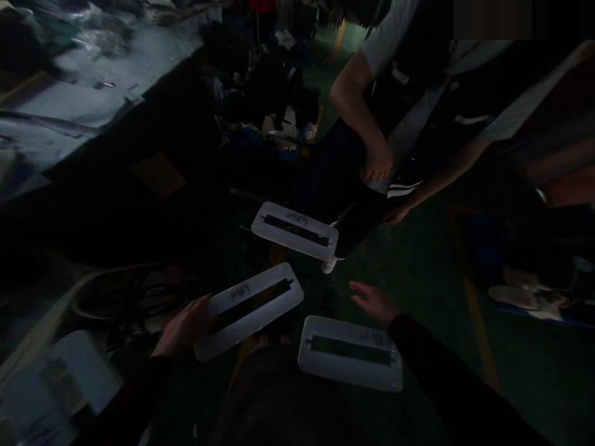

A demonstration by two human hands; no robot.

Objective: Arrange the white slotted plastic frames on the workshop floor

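The scene is very dark. My left hand (183, 328) grips the left end of a white flat plate with a long dark slot (248, 310), which has handwriting near its top. My right hand (374, 301) hovers with fingers spread just above a second slotted white plate (349, 353) lying low in view. A third slotted white plate (295, 230) sits farther off, in front of another person.
Another person (418, 124) in a white shirt and a dark garment stands at the upper right, hands at waist height. A light-coloured work surface (69, 105) spreads at upper left. Cluttered bins sit at the top centre and lower left. The floor is green.
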